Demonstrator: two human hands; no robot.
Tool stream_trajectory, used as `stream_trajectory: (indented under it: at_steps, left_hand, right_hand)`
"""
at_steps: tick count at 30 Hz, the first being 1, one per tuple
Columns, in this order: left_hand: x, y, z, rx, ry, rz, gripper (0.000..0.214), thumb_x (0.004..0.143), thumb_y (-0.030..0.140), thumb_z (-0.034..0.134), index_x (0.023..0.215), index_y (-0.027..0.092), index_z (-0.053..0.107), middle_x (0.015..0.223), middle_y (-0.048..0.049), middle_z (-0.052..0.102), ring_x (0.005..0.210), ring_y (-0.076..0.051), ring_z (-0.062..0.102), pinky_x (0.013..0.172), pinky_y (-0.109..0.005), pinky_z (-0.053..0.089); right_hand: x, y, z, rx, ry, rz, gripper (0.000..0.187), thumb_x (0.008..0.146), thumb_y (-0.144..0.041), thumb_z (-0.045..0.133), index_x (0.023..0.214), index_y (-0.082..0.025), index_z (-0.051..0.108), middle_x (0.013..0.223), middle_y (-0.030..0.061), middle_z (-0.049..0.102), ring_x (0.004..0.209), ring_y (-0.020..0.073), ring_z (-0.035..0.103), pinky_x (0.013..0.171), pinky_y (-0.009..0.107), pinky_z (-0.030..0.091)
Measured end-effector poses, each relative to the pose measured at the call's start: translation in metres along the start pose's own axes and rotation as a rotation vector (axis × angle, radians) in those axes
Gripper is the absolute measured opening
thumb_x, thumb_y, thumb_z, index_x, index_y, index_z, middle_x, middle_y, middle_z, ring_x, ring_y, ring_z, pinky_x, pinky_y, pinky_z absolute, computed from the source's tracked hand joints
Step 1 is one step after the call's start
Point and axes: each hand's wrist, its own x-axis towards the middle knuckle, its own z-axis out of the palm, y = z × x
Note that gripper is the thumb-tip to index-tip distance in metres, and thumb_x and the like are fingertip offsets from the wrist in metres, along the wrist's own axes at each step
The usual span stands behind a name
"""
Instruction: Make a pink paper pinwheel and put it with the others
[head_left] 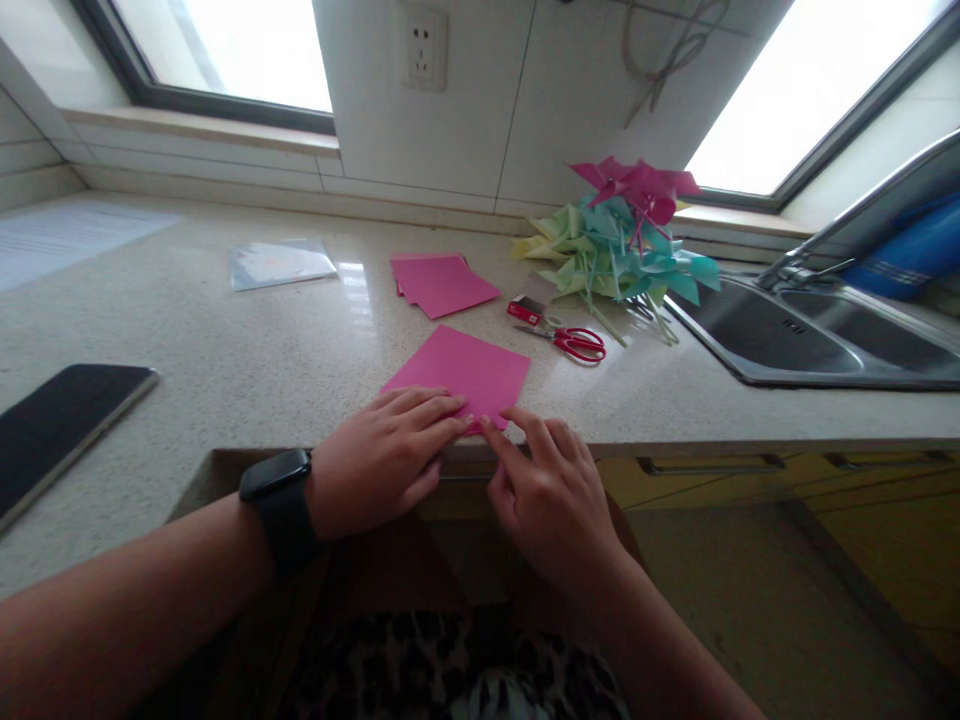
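Note:
A pink square of paper (466,368) lies at the front edge of the speckled countertop (225,340). My left hand (382,455) lies flat on its near corner, fingers stretched out and together, a black watch on the wrist. My right hand (551,490) is just beside it, index finger pressing the paper's near corner, other fingers loosely curled. Neither hand grips the paper; both press it down.
A stack of pink paper (442,283), red scissors (577,342), a small red box (526,309) and a pile of paper pinwheels (622,245) lie behind. A steel sink (810,340) is at the right, a dark tablet (60,425) at the left, a plastic sleeve (281,263) further back.

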Motion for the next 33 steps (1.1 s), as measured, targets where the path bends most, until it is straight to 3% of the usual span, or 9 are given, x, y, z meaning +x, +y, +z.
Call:
stream_trajectory:
  at_steps: [7,18,22,33]
  left_hand:
    - [0.0,0.0,-0.001,-0.025,0.001,-0.009,0.049,0.091,0.022,0.056,0.14,0.017,0.051,0.147,-0.0086,0.056,0.137,-0.026,0.047,0.117,-0.046,0.036]
    - [-0.002,-0.003,0.0,0.026,-0.018,0.001,0.056,0.089,0.021,0.057,0.144,0.016,0.047,0.154,-0.009,0.048,0.143,-0.026,0.041,0.12,-0.047,0.032]
    - [-0.004,-0.006,0.004,0.046,-0.032,0.018,0.064,0.088,0.022,0.058,0.15,0.017,0.039,0.159,-0.0093,0.04,0.148,-0.026,0.033,0.124,-0.048,0.024]
    - [-0.002,-0.006,0.005,0.072,-0.071,0.009,0.064,0.087,0.021,0.056,0.149,0.017,0.041,0.16,-0.008,0.038,0.149,-0.025,0.032,0.123,-0.044,0.027]
  right_hand:
    - [0.003,0.001,0.002,-0.026,-0.007,0.002,0.049,0.088,-0.016,0.056,0.137,-0.022,0.061,0.134,0.0114,0.059,0.106,0.032,0.053,0.09,0.052,0.047]
    - [-0.009,0.011,0.001,0.186,0.121,-0.061,0.039,0.088,-0.011,0.055,0.123,-0.02,0.07,0.125,0.0092,0.064,0.102,0.0274,0.055,0.093,0.047,0.049]
    - [-0.009,0.012,0.002,0.183,0.109,-0.058,0.04,0.088,-0.011,0.055,0.124,-0.019,0.07,0.125,0.0094,0.064,0.103,0.0276,0.055,0.094,0.047,0.049]
    - [-0.002,0.009,0.002,0.06,0.029,-0.033,0.047,0.088,-0.013,0.056,0.132,-0.023,0.065,0.13,0.0086,0.061,0.104,0.0289,0.053,0.096,0.049,0.048]
